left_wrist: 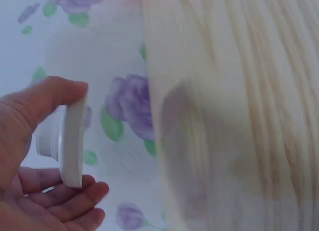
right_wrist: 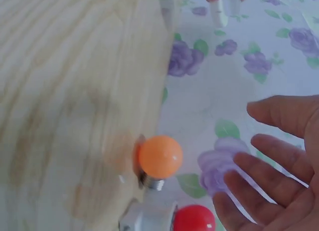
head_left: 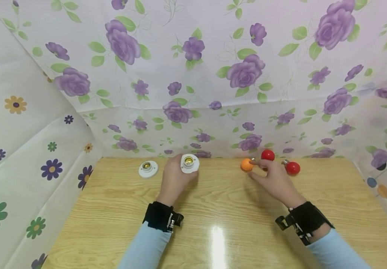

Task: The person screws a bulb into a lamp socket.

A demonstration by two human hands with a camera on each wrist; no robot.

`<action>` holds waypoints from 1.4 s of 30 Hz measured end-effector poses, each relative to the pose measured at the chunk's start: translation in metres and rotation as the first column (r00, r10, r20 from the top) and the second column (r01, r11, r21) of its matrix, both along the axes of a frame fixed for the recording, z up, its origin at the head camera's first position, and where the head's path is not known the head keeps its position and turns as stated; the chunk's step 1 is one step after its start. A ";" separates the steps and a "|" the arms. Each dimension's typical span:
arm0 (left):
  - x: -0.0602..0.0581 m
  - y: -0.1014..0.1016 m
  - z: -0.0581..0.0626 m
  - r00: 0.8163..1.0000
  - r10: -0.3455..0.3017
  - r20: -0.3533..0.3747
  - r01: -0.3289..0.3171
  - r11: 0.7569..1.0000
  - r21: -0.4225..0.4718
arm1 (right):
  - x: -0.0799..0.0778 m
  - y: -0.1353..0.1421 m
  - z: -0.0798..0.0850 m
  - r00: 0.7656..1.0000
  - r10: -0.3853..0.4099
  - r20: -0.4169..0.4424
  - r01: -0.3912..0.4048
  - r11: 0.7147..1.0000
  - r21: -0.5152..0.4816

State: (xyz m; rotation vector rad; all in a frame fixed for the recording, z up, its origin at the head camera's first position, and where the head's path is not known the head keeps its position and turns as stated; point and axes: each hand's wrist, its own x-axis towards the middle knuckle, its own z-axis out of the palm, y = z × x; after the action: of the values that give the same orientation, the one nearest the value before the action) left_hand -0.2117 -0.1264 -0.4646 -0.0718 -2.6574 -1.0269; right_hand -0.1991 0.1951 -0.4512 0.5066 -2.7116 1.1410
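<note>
We see a flower-printed sheet (head_left: 210, 123) behind a glossy, wood-grained surface (head_left: 203, 209). The right grip (head_left: 275, 181) is released, its fingers (right_wrist: 266, 177) spread; the left grip (head_left: 174, 177) pinches a smooth white socket (head_left: 190, 168), disc-shaped with a brassy threaded cup (head_left: 189, 161), raised near the surface's far edge. We find a matching socket (head_left: 148, 169) further left, and, near the right grip, two shiny red bulbs (head_left: 292, 168) and a round, metal-capped orange bulb (head_left: 246, 164).

A wide stretch of desk (head_left: 218, 194) lies free between the left hand (head_left: 174, 178), with its lamp holder (head_left: 189, 164), and the orange bulb (head_left: 246, 164). Flowered cloth (head_left: 213, 123) closes off the back. A red bulb (head_left: 267, 155) crowds the orange bulb's right, and the right hand (head_left: 276, 181) blocks its near right. A second lamp holder (head_left: 147, 170) narrows the left hand's left.
</note>
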 end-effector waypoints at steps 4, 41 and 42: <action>0.006 0.010 0.007 0.996 -0.062 -0.060 0.063 0.998 0.019 | -0.003 0.009 0.006 0.993 -0.037 -0.114 0.038 0.999 0.002; 0.038 0.051 0.001 0.985 -0.174 0.020 0.172 0.982 0.074 | -0.029 0.102 -0.042 0.911 -0.389 0.137 0.334 0.891 0.307; 0.038 0.051 0.001 0.984 -0.174 0.025 0.171 0.982 0.077 | -0.029 0.102 -0.043 0.909 -0.389 0.147 0.330 0.890 0.314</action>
State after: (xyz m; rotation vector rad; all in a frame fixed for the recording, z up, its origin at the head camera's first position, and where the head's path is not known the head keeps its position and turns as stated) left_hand -0.1733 -0.0756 -0.4638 -0.2772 -2.6750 -1.1894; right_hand -0.2279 0.2971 -0.4939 -0.1024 -2.9900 0.7478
